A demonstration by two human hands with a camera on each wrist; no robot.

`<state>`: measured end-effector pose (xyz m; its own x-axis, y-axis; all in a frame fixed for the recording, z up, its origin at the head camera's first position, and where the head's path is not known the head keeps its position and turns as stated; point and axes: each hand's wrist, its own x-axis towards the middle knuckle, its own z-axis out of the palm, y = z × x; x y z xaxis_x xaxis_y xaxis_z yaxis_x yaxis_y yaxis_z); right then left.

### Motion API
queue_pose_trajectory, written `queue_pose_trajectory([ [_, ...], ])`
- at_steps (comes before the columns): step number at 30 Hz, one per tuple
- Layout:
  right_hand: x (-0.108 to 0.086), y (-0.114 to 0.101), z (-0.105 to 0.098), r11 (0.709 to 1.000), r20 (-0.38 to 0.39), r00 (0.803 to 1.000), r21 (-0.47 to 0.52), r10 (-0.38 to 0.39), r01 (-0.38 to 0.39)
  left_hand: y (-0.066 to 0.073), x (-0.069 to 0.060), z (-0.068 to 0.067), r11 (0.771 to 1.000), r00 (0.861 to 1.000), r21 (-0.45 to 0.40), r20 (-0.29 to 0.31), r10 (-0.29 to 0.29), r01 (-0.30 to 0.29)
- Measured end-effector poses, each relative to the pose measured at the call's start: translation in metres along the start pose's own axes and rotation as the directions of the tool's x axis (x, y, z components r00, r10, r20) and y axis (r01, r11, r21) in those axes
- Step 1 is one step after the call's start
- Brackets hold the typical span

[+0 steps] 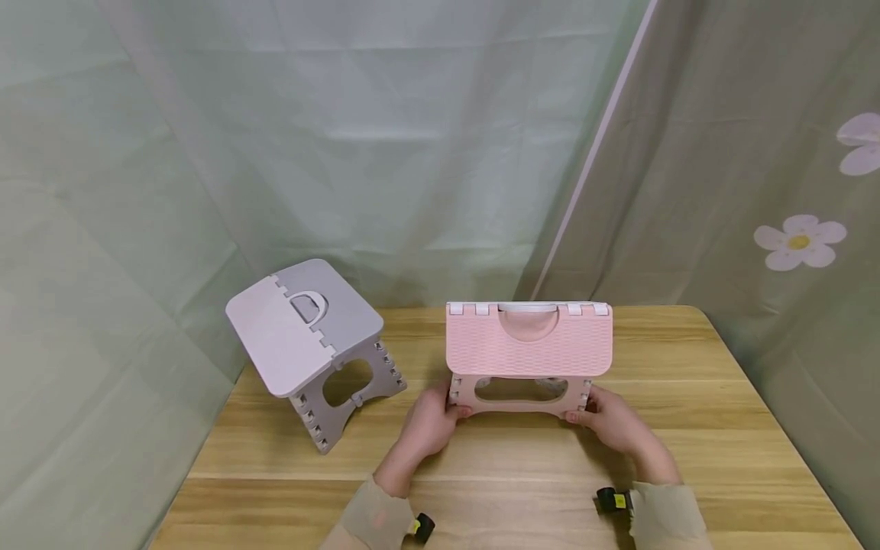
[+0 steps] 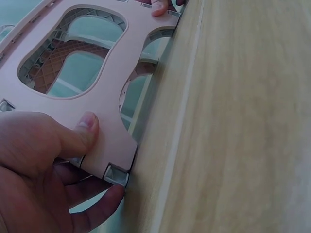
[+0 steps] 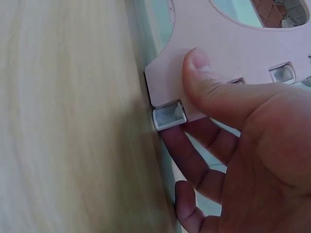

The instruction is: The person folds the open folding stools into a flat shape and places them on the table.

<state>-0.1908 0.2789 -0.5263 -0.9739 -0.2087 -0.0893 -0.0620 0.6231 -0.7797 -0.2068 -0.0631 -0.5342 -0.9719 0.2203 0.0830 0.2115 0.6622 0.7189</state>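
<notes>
A pink folding step stool (image 1: 474,344) stands on the wooden table, its hinged top peaked along the middle and the near half sloping toward me. The white handle (image 1: 528,307) lies along that ridge. My left hand (image 1: 428,420) grips the lower left corner of the near leg panel (image 2: 114,116), thumb on its face and fingers behind the edge. On the lower right corner my right hand (image 1: 615,422) holds the same panel, thumb in front, fingers curled behind. Through the panel's opening, the brown latticed underside (image 2: 51,63) shows in the left wrist view.
A grey folding stool (image 1: 344,294) stands unfolded at the left of the table (image 1: 522,489), its top flat. Pale curtains (image 1: 412,153) hang behind the table and along both sides. Dark wrist cameras (image 1: 424,527) are strapped below both hands.
</notes>
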Motion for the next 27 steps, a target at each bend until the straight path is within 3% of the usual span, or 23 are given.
queue_pose_trajectory([
  [9,0.0006,-0.0004,0.0005,0.999,0.0,1.0,-0.038,-0.018,0.018,-0.0015,0.0018,-0.0017,0.997,1.0,-0.073,0.021,0.023,-0.021],
  [27,0.0012,0.0034,0.0011,1.0,0.003,1.0,0.02,-0.009,0.009,-0.0034,0.0051,-0.0057,0.996,0.999,-0.085,0.02,0.027,-0.025],
])
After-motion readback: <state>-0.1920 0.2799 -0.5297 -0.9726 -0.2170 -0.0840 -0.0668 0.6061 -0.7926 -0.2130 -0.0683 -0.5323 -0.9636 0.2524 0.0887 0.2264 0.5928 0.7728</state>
